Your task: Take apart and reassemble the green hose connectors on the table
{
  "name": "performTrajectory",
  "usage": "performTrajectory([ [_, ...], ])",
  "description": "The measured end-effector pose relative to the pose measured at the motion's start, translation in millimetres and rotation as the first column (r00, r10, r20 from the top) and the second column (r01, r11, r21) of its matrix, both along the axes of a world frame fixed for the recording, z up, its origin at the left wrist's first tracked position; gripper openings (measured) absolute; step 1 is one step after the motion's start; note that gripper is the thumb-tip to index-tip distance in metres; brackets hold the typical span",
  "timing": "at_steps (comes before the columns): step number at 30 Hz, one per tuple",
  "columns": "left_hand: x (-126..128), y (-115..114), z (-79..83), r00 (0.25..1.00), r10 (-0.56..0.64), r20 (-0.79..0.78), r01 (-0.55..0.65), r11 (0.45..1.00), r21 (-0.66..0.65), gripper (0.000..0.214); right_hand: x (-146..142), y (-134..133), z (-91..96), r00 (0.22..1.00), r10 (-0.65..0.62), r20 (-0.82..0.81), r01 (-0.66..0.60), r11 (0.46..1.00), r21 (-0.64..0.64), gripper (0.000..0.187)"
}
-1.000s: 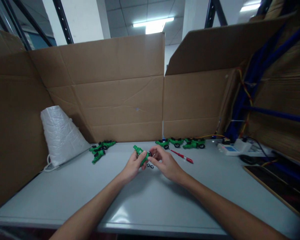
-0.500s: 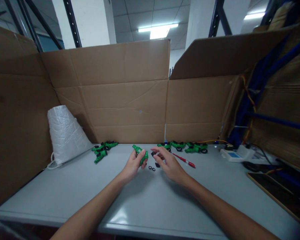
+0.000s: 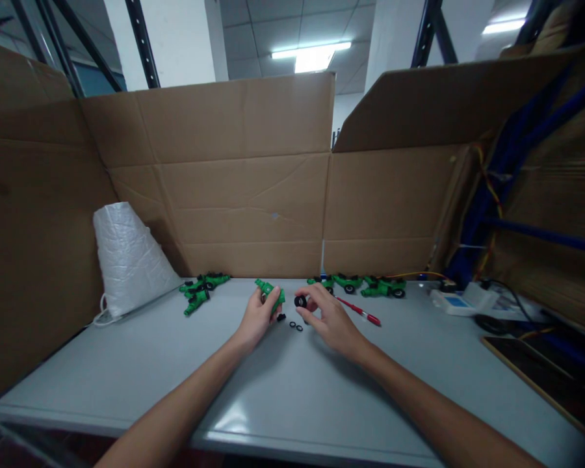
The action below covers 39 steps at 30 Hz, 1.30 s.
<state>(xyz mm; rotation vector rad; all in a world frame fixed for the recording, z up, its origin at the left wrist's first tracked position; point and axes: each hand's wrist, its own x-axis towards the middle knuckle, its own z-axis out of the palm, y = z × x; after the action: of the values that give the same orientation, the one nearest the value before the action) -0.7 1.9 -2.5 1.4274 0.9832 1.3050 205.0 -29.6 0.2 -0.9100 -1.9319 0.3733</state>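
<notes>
My left hand [image 3: 259,318] is closed around a green toy vehicle body [image 3: 273,298], its upper end poking out past the fingers. A pinch of my right hand [image 3: 329,320] holds a small black wheel [image 3: 300,301], apart from the green body. Just below the left fingertips shows a small black piece [image 3: 281,317]; whether they touch it I cannot tell. Two small black rings [image 3: 296,326] lie on the table between the hands.
Green toy vehicles stand along the back, some left [image 3: 202,286] and some right [image 3: 355,285]. A red pen [image 3: 361,312] lies right of my right hand. A white padded bag [image 3: 129,263] leans at left, a power strip [image 3: 461,302] sits at right. Cardboard walls [image 3: 244,182] enclose the table [image 3: 141,364].
My right hand's fingers have closed on the black wheel, which now faces the camera. The black piece once under that hand no longer shows there; one shows below the left fingers.
</notes>
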Motion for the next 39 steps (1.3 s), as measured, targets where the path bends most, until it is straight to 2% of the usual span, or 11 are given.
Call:
performTrajectory([
  [5, -2.2, 3.5, -4.9, 0.998, 0.008, -0.067, -0.008, 1.000, -0.010, 0.057, 0.1, 3.3, -3.6, 1.000, -0.019, -0.014, 0.019, 1.000, 0.002, 0.023],
  [11, 1.9, -2.3, -6.5, 0.981, -0.192, -0.020, 0.190, 0.977, -0.094, 0.057, -3.6, 4.4, -5.4, 0.995, 0.041, -0.091, -0.042, 0.999, -0.008, 0.020],
  [14, 2.5, -4.5, -5.3, 0.971, -0.238, -0.004, 0.237, 0.967, -0.093, 0.056, -4.3, 4.0, -6.9, 0.989, 0.066, -0.130, -0.070, 0.997, -0.023, 0.021],
  [23, 2.8, -5.7, -7.3, 0.975, -0.215, -0.052, 0.214, 0.977, -0.019, 0.055, -1.2, 5.6, -4.5, 0.985, 0.102, -0.140, -0.114, 0.990, -0.082, 0.016],
  [28, 3.2, -4.4, -4.7, 0.979, -0.187, -0.077, 0.192, 0.979, 0.063, 0.052, -1.0, 4.3, 0.4, 0.985, 0.106, -0.137, -0.118, 0.990, -0.082, 0.019],
  [31, 2.0, -4.9, -3.5, 0.976, -0.199, -0.091, 0.207, 0.974, 0.091, 0.051, -1.6, 4.6, 0.4, 0.986, 0.104, -0.132, -0.121, 0.984, -0.132, 0.022],
  [35, 2.2, -5.5, -5.7, 0.968, -0.233, -0.096, 0.242, 0.965, 0.101, 0.052, -2.2, 5.2, -1.1, 0.994, 0.040, -0.104, -0.066, 0.963, -0.260, 0.042],
  [37, 2.6, -4.6, -6.7, 0.971, -0.221, -0.095, 0.230, 0.968, 0.104, 0.051, -3.1, 3.6, -0.7, 0.996, 0.025, -0.091, -0.050, 0.956, -0.288, 0.052],
  [39, 2.3, -3.2, -6.2, 0.979, -0.184, -0.085, 0.192, 0.976, 0.102, 0.050, -4.9, 0.8, -0.1, 0.996, 0.043, -0.084, -0.066, 0.954, -0.293, 0.054],
])
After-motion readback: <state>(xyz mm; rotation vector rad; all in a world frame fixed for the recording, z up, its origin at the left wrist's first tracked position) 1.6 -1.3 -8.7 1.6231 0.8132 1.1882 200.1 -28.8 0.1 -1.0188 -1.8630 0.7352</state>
